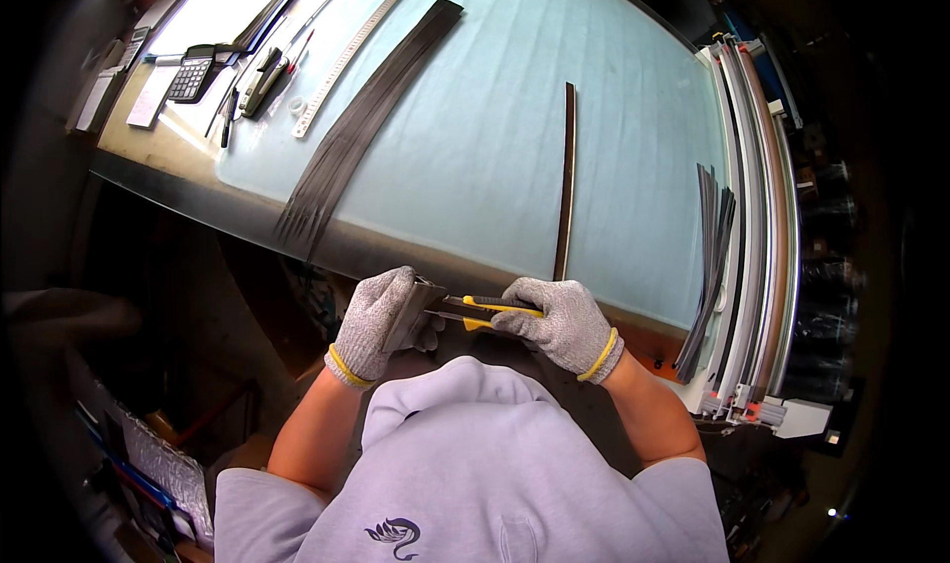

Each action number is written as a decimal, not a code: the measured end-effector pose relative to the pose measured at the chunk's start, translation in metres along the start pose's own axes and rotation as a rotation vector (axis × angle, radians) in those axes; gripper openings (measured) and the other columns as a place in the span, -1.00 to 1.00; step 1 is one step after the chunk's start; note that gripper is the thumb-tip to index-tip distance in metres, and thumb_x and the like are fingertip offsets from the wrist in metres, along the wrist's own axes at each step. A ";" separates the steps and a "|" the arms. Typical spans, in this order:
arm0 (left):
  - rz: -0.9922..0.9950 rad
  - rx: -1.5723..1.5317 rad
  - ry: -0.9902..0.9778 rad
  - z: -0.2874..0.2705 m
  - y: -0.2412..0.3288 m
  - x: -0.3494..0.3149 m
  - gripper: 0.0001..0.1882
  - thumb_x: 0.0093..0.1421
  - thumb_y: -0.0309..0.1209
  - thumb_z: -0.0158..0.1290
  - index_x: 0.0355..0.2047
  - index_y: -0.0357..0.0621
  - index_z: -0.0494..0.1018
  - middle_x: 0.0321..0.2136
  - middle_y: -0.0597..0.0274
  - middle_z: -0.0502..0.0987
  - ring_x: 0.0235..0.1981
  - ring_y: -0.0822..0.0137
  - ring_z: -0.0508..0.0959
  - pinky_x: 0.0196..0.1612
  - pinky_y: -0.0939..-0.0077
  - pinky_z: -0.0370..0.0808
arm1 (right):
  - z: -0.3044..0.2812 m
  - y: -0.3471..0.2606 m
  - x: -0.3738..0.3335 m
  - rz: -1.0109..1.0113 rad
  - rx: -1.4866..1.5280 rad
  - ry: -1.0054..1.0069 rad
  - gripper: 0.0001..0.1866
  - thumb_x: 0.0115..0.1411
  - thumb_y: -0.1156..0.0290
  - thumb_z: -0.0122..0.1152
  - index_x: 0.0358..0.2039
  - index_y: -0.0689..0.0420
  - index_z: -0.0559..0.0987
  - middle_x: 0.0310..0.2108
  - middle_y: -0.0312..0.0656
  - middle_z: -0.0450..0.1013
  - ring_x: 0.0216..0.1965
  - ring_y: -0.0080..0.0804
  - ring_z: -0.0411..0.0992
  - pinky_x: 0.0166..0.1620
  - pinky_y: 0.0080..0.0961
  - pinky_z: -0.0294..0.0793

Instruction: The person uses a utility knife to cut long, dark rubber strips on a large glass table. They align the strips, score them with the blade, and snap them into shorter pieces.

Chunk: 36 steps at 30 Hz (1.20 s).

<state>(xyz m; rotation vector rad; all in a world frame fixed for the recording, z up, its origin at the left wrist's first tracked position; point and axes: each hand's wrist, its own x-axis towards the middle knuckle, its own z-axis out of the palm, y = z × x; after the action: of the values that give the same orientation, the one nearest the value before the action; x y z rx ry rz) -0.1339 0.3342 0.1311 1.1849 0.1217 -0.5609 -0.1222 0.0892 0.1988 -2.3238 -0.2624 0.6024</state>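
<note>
My left hand (382, 316), in a grey knit glove with a yellow cuff, is closed around a flat grey plate-like piece (411, 316). What kind of piece it is I cannot make out. In my right hand (564, 326), gloved the same way, is a yellow and black utility knife (485, 311). Its front end points left and meets or overlaps the edge of the grey piece; whether they touch is hard to tell. Both hands are in front of my chest, just off the table's near edge.
On the pale blue-green table mat (495, 147) lie a bundle of long dark strips (371, 123), a single dark strip (567, 182) and a white ruler (351, 58). A calculator (192, 73) and pens are at the far left. More strips (711, 266) lean by a long railed bar (762, 227) at right.
</note>
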 end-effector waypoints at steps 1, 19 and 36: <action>-0.102 -0.186 0.022 0.002 0.008 -0.005 -0.83 0.33 -0.48 -0.02 -0.24 -0.36 0.50 -0.49 0.11 0.54 -0.56 0.41 0.56 -0.51 0.56 0.51 | 0.000 -0.002 0.000 0.002 -0.008 -0.009 -0.49 0.20 -0.14 0.26 -0.31 0.15 0.62 -0.44 -0.02 0.56 -0.35 0.01 0.55 -0.28 -0.21 0.50; 0.195 -0.037 0.277 -0.026 -0.023 -0.047 -0.79 0.16 -0.36 0.14 -0.38 -0.30 0.50 -0.61 0.08 0.43 -0.56 0.28 0.48 -0.45 0.37 0.47 | 0.029 -0.022 0.005 -0.094 -0.007 -0.051 -0.54 0.22 -0.08 0.26 -0.37 0.13 0.64 -0.51 -0.02 0.52 -0.44 -0.03 0.53 -0.32 -0.21 0.47; 0.048 1.222 1.304 -0.233 -0.029 0.017 -0.45 0.27 0.10 0.07 -0.36 -0.25 0.49 -0.40 -0.18 0.58 -0.32 -0.18 0.61 -0.27 -0.02 0.48 | 0.047 0.076 -0.023 0.268 0.730 0.190 -0.69 0.31 0.41 0.26 0.01 0.24 0.48 -0.44 -0.32 0.44 -0.51 -0.65 0.43 -0.46 -0.66 0.44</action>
<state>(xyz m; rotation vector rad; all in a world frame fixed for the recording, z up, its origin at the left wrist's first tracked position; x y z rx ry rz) -0.0873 0.5306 0.0105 2.5940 0.9486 0.3864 -0.1636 0.0539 0.1247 -1.6902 0.3207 0.4909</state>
